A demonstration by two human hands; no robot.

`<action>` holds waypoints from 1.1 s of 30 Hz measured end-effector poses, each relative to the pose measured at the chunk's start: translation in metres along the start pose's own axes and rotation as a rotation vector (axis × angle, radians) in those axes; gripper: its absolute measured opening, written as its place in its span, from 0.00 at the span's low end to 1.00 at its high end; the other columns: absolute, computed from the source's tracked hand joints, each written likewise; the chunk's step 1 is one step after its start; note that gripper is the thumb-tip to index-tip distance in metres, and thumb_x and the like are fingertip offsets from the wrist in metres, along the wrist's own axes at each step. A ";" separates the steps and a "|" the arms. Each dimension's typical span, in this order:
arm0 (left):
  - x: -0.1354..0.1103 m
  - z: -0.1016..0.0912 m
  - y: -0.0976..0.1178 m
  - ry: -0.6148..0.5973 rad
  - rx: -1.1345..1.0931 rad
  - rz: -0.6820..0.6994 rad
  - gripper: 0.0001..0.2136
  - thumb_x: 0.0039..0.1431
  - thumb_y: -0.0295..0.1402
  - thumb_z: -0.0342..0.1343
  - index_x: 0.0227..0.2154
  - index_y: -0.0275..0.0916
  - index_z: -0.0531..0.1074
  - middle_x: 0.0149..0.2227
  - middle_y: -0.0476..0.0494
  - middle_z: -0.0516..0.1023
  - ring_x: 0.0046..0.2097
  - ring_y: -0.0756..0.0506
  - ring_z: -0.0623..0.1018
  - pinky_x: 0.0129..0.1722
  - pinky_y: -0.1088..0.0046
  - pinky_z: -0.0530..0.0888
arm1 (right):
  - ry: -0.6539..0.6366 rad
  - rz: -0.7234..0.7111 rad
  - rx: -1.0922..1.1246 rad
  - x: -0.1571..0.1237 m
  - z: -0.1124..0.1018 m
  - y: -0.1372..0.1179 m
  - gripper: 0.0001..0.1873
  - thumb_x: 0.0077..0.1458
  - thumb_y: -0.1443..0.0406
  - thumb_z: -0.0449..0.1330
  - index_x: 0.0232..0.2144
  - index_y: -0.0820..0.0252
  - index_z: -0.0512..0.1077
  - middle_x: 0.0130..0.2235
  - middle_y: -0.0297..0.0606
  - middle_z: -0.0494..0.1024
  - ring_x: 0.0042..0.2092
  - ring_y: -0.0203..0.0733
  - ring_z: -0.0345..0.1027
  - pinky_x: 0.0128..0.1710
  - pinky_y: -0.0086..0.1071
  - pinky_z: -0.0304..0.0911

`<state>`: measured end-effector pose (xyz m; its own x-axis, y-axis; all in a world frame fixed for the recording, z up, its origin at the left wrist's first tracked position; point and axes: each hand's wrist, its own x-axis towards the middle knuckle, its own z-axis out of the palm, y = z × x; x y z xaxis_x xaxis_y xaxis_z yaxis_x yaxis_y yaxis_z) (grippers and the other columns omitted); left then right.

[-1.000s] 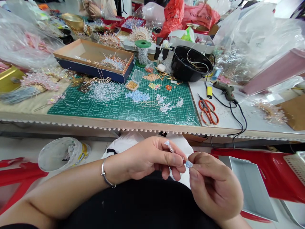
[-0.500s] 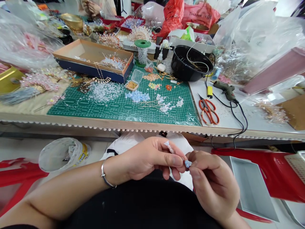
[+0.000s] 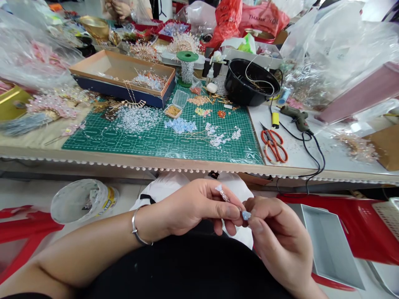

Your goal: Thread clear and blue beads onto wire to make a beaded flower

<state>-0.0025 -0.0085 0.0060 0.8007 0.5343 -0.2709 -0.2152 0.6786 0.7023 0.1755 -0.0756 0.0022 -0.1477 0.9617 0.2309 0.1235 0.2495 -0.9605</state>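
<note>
Over my lap, my left hand [image 3: 199, 207] pinches a small beaded sprig [image 3: 222, 194] of clear beads with a pale flower-like tip. At the sprig's other end sits a light blue flower bead [image 3: 246, 215], between the fingertips of both hands. My right hand [image 3: 277, 232] is closed, thumb and forefinger pressed at that blue bead; any wire there is too fine to make out. On the green cutting mat [image 3: 149, 145] lie blue flower beads [image 3: 181, 124], clear beads [image 3: 137, 119] and whitish flower pieces [image 3: 218, 139].
Orange-handled scissors [image 3: 274, 145] and a glue gun [image 3: 294, 116] lie right of the mat. Behind it stand a long box [image 3: 118, 91], a wire spool [image 3: 187, 68] and a black bowl [image 3: 246, 91]. A clear bucket [image 3: 71, 203] is below left. Across the table, another person's hands show.
Both hands stay almost in place. The blue flower bead has turned slightly between the fingertips.
</note>
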 end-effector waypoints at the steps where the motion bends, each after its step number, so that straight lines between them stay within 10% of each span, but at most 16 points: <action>1: 0.000 0.000 0.000 0.011 0.025 0.011 0.04 0.52 0.29 0.62 0.29 0.34 0.74 0.27 0.47 0.76 0.28 0.52 0.76 0.24 0.80 0.69 | 0.005 -0.014 -0.074 0.000 -0.001 -0.002 0.07 0.59 0.72 0.53 0.33 0.55 0.65 0.26 0.33 0.70 0.28 0.38 0.65 0.26 0.32 0.60; 12: -0.006 0.001 0.006 0.137 0.409 0.024 0.08 0.54 0.35 0.60 0.32 0.35 0.74 0.27 0.49 0.75 0.29 0.52 0.74 0.24 0.80 0.68 | -0.163 0.043 -0.742 0.003 -0.013 -0.019 0.03 0.59 0.69 0.52 0.35 0.55 0.63 0.28 0.32 0.67 0.26 0.36 0.61 0.25 0.31 0.58; 33: 0.002 -0.011 0.001 0.095 0.285 -0.216 0.15 0.52 0.43 0.60 0.30 0.34 0.70 0.28 0.46 0.78 0.29 0.48 0.80 0.27 0.76 0.72 | -0.207 -0.036 -0.821 0.009 -0.017 0.002 0.04 0.56 0.70 0.53 0.31 0.57 0.66 0.26 0.33 0.68 0.28 0.39 0.64 0.26 0.31 0.58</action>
<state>-0.0069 -0.0016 -0.0013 0.7520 0.4477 -0.4838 0.1282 0.6206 0.7736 0.1911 -0.0644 0.0052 -0.3323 0.9313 0.1493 0.7766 0.3600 -0.5170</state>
